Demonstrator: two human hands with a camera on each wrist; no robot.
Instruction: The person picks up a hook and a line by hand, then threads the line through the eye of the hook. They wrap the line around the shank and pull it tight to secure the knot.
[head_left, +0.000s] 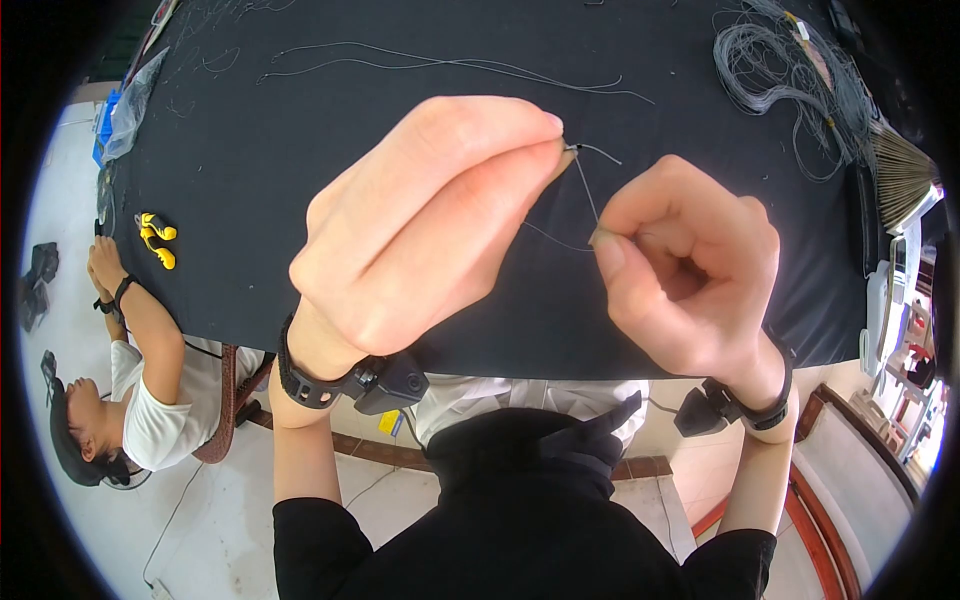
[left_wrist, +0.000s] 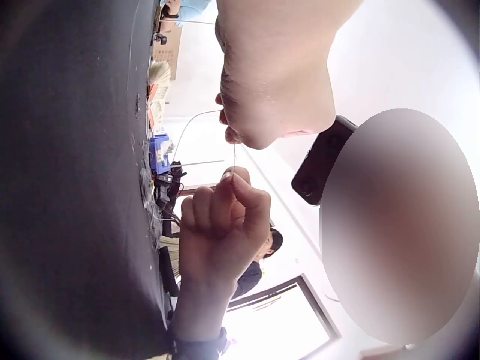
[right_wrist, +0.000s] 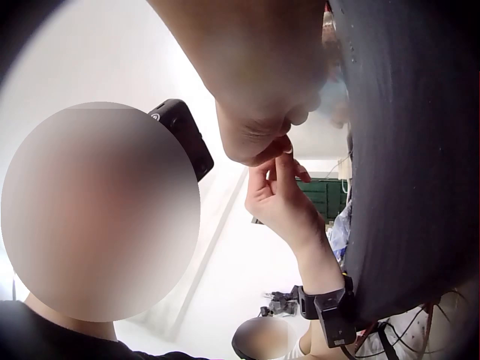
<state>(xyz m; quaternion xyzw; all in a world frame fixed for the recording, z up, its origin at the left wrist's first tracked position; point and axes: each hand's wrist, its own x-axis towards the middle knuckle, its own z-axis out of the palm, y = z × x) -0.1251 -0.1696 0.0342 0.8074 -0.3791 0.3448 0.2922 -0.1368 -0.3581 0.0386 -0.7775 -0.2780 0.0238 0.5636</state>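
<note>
My left hand pinches a thin grey cord between thumb and fingertips above the black-covered table. A short end of the cord sticks out past those fingertips, with a small dark bend or knot beside them. To the right, my right hand pinches the same cord between thumb and forefinger, its other fingers curled in. The stretch between the hands looks straight, and a looser strand curves below it. In the left wrist view, the cord spans the small gap between both hands.
Two long grey strands lie across the table. A coiled bundle of grey cord sits at the back right, near a sheaf of thin strips. Yellow-handled cutters lie at left, close to another person's hands.
</note>
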